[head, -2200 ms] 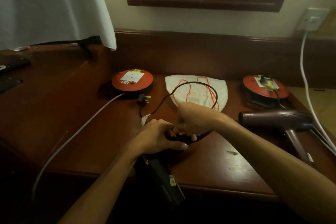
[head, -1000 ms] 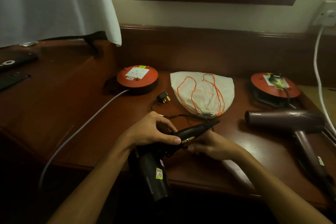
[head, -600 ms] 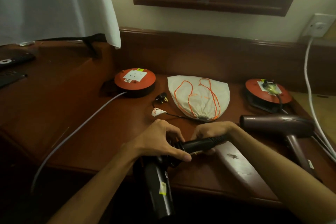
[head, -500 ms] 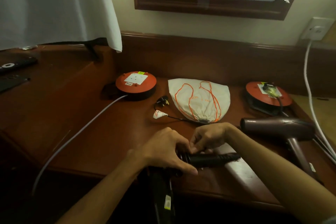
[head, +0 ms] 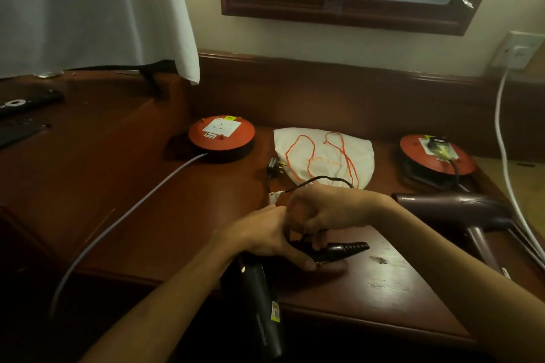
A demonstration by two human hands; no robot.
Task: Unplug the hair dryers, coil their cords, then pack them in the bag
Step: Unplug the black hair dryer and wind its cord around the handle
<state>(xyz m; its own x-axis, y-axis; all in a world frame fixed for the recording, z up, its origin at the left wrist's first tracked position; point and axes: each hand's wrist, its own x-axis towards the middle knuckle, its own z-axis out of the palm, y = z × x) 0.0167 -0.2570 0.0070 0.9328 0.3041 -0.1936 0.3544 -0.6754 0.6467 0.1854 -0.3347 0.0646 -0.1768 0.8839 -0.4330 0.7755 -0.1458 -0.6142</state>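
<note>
So the black hair dryer (head: 262, 300) sits at the front edge of the desk (head: 392, 280), barrel hanging toward the camera, handle lying sideways. Left hand (head: 265, 237) has fingers curled over the handle to pin it, I guess so the right hand (head: 327, 212) can wind. Right fingers are curled, pinching the black cord (head: 324, 178), which loops just behind the dryer toward its loose plug (head: 273, 166). The white drawstring bag (head: 324, 156) lies behind that. Right of the dryer, a purple dryer (head: 454, 209) looks still plugged into a red cord reel (head: 436, 156).
</note>
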